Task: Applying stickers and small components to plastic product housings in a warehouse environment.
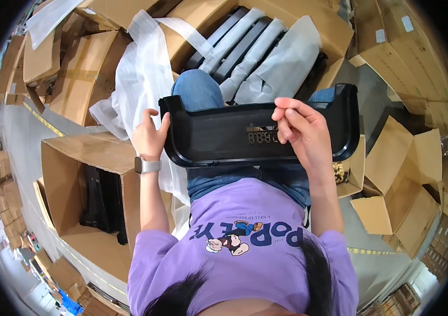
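Observation:
A black plastic panel (pixel 213 134) with upturned ends lies across my lap. Cut-outs shaped like digits (pixel 255 136) show near its middle. My left hand (pixel 149 137), a watch on its wrist, is closed at the panel's left end, thumb along the edge; its other fingers are partly hidden. Over the right half of the panel is my right hand (pixel 305 129), its fingers curled and pinched together in front of the digit cut-outs. Whatever sits between those fingertips, if anything, is too small to make out.
Ahead of my knees, an open carton (pixel 334 31) holds several black parts wrapped in white foam sheet (pixel 282 58). Loose foam (pixel 147 63) hangs at its left. Another carton (pixel 87 145) with black parts stands at left. Open cartons (pixel 405 163) lie at right.

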Demonstrator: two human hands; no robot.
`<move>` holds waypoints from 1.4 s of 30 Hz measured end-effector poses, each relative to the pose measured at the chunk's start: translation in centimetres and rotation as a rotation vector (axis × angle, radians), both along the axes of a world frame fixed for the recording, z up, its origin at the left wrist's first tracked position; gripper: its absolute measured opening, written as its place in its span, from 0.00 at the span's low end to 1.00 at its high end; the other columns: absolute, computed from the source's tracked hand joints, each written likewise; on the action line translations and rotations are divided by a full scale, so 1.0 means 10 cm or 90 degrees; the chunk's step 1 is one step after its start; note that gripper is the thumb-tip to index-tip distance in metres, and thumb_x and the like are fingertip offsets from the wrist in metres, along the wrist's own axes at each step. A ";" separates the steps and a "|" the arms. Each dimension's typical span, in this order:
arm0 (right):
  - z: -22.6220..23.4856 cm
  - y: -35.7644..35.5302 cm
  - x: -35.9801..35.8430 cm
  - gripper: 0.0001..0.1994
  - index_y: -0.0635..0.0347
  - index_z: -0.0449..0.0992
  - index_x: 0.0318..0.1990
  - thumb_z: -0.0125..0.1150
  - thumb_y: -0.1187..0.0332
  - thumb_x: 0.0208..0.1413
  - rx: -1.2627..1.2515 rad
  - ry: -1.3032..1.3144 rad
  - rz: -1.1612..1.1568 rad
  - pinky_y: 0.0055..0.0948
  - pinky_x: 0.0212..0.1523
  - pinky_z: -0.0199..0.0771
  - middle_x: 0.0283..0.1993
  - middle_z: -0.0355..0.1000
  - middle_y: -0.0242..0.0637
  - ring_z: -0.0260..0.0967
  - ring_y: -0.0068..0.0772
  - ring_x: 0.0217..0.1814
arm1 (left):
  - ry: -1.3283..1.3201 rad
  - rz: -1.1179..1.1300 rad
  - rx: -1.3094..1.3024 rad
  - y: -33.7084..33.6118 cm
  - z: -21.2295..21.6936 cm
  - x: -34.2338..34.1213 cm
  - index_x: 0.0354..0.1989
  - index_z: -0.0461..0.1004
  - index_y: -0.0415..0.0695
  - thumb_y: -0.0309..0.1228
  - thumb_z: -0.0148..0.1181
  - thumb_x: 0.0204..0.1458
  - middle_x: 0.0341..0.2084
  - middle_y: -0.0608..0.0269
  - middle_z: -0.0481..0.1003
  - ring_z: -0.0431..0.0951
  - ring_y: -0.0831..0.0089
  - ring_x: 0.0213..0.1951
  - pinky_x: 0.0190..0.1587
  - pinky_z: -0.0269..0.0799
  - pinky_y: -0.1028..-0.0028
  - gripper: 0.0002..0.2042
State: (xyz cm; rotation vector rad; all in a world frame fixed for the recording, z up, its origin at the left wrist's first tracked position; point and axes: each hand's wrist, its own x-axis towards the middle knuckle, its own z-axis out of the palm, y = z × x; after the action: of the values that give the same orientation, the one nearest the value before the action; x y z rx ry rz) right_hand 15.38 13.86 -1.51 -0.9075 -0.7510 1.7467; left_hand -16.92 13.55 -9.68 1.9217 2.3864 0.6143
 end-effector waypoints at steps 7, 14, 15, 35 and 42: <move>-0.04 0.12 -0.22 0.21 0.67 0.68 0.54 0.39 0.59 0.64 0.002 0.001 0.032 0.24 0.38 0.66 0.52 0.67 0.39 0.63 0.24 0.43 | -0.666 -0.233 -0.057 -0.04 0.63 1.01 0.29 0.74 0.41 0.25 0.60 0.48 0.10 0.76 0.56 0.54 0.90 0.16 0.19 0.50 0.83 0.02; -0.04 0.13 -0.39 0.27 0.58 0.50 0.65 0.33 0.51 0.65 0.010 0.139 0.046 0.39 0.61 0.58 0.65 0.51 0.45 0.50 0.43 0.67 | -0.867 -0.355 -0.110 0.16 0.72 1.55 0.34 0.74 0.40 0.22 0.60 0.48 0.13 0.81 0.55 0.52 0.91 0.18 0.21 0.45 0.86 0.05; -0.04 0.13 -0.41 0.27 0.59 0.50 0.65 0.33 0.51 0.65 0.003 0.172 0.031 0.38 0.61 0.59 0.65 0.51 0.45 0.50 0.43 0.67 | -0.885 -0.357 -0.100 0.16 0.71 1.57 0.34 0.74 0.40 0.22 0.60 0.48 0.13 0.81 0.55 0.52 0.91 0.18 0.21 0.45 0.86 0.05; -0.14 0.12 -0.53 0.26 0.61 0.52 0.64 0.32 0.54 0.65 -0.046 0.170 0.035 0.38 0.62 0.58 0.62 0.55 0.49 0.55 0.44 0.64 | -0.801 -0.339 -0.060 0.17 0.66 1.51 0.32 0.75 0.37 0.21 0.60 0.48 0.14 0.79 0.61 0.55 0.92 0.19 0.21 0.47 0.86 0.04; -0.14 0.11 -0.54 0.23 0.55 0.56 0.62 0.33 0.54 0.65 -0.118 0.342 0.058 0.41 0.63 0.56 0.62 0.55 0.51 0.52 0.46 0.66 | -0.784 -0.351 -0.011 0.15 0.62 1.53 0.32 0.75 0.36 0.21 0.59 0.50 0.17 0.75 0.68 0.61 0.91 0.20 0.21 0.52 0.87 0.03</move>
State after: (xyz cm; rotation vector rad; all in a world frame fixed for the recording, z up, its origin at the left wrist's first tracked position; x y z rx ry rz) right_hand 10.01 14.97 -2.89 -0.4841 -0.2835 2.0422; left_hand -1.61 15.05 -3.49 1.3628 1.0558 1.2002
